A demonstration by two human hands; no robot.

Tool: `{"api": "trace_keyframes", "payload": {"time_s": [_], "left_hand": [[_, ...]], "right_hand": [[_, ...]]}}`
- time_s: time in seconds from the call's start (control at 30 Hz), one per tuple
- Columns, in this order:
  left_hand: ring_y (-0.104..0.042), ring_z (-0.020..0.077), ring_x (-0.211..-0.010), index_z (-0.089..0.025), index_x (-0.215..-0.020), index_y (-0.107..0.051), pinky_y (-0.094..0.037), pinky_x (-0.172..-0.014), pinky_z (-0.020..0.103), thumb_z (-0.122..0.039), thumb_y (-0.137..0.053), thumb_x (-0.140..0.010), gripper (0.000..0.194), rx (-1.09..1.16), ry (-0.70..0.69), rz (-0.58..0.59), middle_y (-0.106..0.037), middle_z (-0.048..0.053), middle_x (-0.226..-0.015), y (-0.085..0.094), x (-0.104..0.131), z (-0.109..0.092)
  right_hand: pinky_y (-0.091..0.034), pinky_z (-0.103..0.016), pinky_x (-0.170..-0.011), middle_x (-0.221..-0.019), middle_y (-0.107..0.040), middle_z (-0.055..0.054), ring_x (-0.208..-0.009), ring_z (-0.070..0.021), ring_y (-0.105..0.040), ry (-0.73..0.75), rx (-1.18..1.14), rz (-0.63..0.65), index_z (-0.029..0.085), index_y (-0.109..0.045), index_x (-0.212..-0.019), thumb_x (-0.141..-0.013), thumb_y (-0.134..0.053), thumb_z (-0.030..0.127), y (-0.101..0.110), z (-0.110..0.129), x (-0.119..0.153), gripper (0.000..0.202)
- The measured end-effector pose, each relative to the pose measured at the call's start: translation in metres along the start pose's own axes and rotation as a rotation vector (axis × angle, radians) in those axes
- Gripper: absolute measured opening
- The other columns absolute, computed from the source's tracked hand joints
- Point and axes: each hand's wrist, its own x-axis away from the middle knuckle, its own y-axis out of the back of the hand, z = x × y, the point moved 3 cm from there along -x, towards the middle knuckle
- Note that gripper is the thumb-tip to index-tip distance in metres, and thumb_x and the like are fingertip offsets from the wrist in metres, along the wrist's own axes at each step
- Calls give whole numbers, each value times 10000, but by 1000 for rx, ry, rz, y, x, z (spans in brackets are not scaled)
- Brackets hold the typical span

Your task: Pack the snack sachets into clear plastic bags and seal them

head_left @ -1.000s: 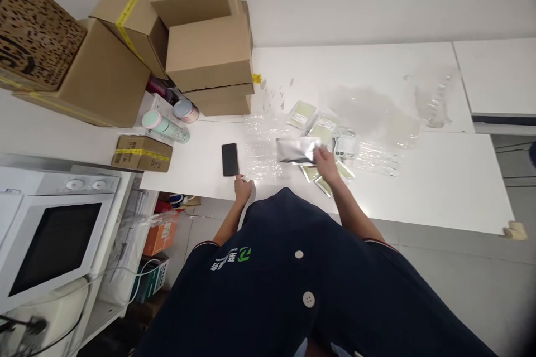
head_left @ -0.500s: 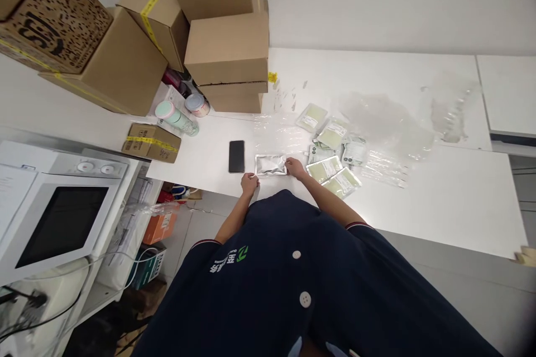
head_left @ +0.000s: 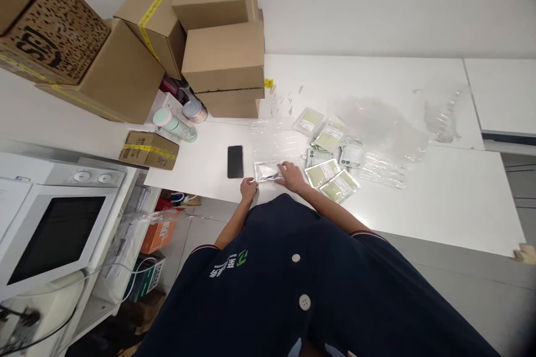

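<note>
A silver foil pouch (head_left: pixel 264 171) lies flat on the white table close to its front edge. My left hand (head_left: pixel 248 188) is at the pouch's lower left corner, its fingers closed on that edge. My right hand (head_left: pixel 291 177) rests over the pouch's right end, fingers spread on its surface. Clear plastic sheeting (head_left: pixel 274 139) lies just behind the pouch. To the right are several pale green packets (head_left: pixel 322 172), some overlapping. A black phone (head_left: pixel 235 162) lies to the left of the pouch.
Cardboard boxes (head_left: pixel 224 56) are stacked at the back left. A green bottle (head_left: pixel 178 127), a lidded tub (head_left: pixel 195 112) and a small taped box (head_left: pixel 149 149) stand near them. More clear plastic (head_left: pixel 381 128) covers the right side. A microwave (head_left: pixel 58 234) is at far left.
My right hand has moved left from the pouch's right edge onto its surface, and its fingers have spread. My left hand stays at the left corner. The view has shifted slightly.
</note>
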Motion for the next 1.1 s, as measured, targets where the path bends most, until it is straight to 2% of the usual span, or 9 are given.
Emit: {"api": "trace_keyframes", "payload": {"time_s": [0.1, 0.27, 0.4, 0.5, 0.6, 0.73, 0.8, 1.0, 1.1], "left_hand": [[-544, 81, -534, -138, -1072, -581, -436, -542, 209, -167, -560, -705, 368, 113, 48, -1, -621, 0, -701, 0, 3, -4], [-539, 74, -564, -140, -1129, -550, -443, -577, 215, -252, -593, -720, 427, 191, 40, 58, -605, 0, -721, 10, 8, -7], [-607, 147, -851, -185, -1314, -478, -501, -752, 297, -268, -642, -695, 646, -22, -276, 174, -595, 101, -1122, 29, 12, -12], [-481, 248, -1211, -237, -1370, -468, -432, -967, 365, -222, -744, -612, 807, -279, -533, 251, -433, 125, -1402, 34, 14, -20], [-389, 257, -1313, -242, -1306, -540, -346, -1060, 363, -292, -757, -662, 681, -312, -631, 308, -466, 96, -1403, 26, 7, -29], [-577, 196, -1015, -187, -996, -668, -438, -898, 287, -360, -659, -759, 293, -161, -515, 306, -664, 50, -1008, 9, -23, -40], [-578, 157, -815, -170, -815, -654, -450, -759, 244, -361, -636, -762, 199, -144, -433, 264, -631, 7, -767, 3, -40, -46], [-444, 88, -530, -185, -635, -512, -373, -552, 196, -350, -607, -775, 236, -131, -287, 221, -435, -59, -531, -6, -76, -65], [-449, 91, -507, -182, -635, -509, -376, -530, 208, -320, -647, -750, 226, -115, -122, 231, -440, -51, -523, -8, -85, -67]], "right_hand": [[-229, -491, -1092, -1543, -285, -159, -1388, -348, -261, 269, 136, 35, 186, -353, -1456, -843, -605, 273, -13, 13, 9, 668], [-259, -426, -1079, -1507, -373, -129, -1351, -281, -341, 294, 177, 53, 173, -384, -1444, -903, -352, 71, -18, 10, 5, 552], [-364, -382, -1002, -1470, -437, -109, -1289, -265, -434, 240, 133, 103, 182, -390, -1446, -895, -312, 50, -3, 9, 1, 572], [-431, -366, -921, -1439, -484, -77, -1209, -255, -523, 197, 78, 207, 239, -411, -1434, -889, -318, 59, 11, 10, -1, 582], [-464, -361, -847, -1343, -574, -83, -1103, -261, -599, 157, 19, 324, 264, -463, -1398, -891, -351, 107, 28, 10, -10, 543], [-471, -347, -790, -1174, -662, -118, -1022, -275, -632, 85, -4, 424, 233, -533, -1331, -908, -367, 169, 50, 7, -40, 459], [-469, -349, -785, -1154, -662, -137, -997, -277, -633, 45, -8, 433, 208, -535, -1320, -909, -366, 168, 57, 5, -57, 447], [-316, -486, -1015, -1446, -420, -208, -1282, -342, -405, 15, 165, -27, 124, -459, -1379, -872, -366, 75, 59, 1, -68, 518], [-263, -464, -1059, -1485, -367, -200, -1334, -323, -332, 101, 171, -65, 107, -474, -1366, -888, -373, 110, 42, 0, -53, 488]]}}
